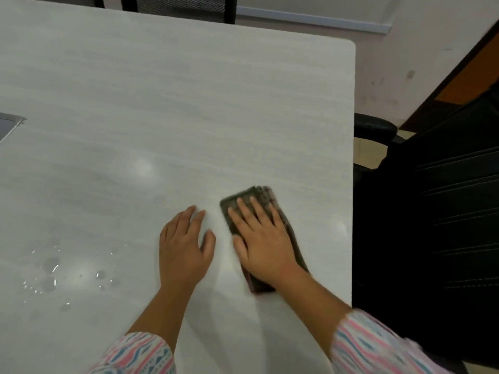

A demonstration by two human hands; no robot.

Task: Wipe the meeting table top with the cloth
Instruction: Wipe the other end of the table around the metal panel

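we're mid-wipe: our right hand [260, 238] presses flat on the folded cloth [240, 203] near the table's [189, 103] right edge, left hand [183, 244] resting flat, empty. next we'd judge a sweep left toward the water drops [51, 268].

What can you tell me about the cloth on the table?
The cloth is a dark, grey-green piece, apparently folded into a long rectangle, with a reddish edge showing. It lies flat on the white table top, near its right edge, long side running away from the person. The right hand presses on it with straight, spread fingers, covering its middle. The left hand rests on the table beside it, not touching.
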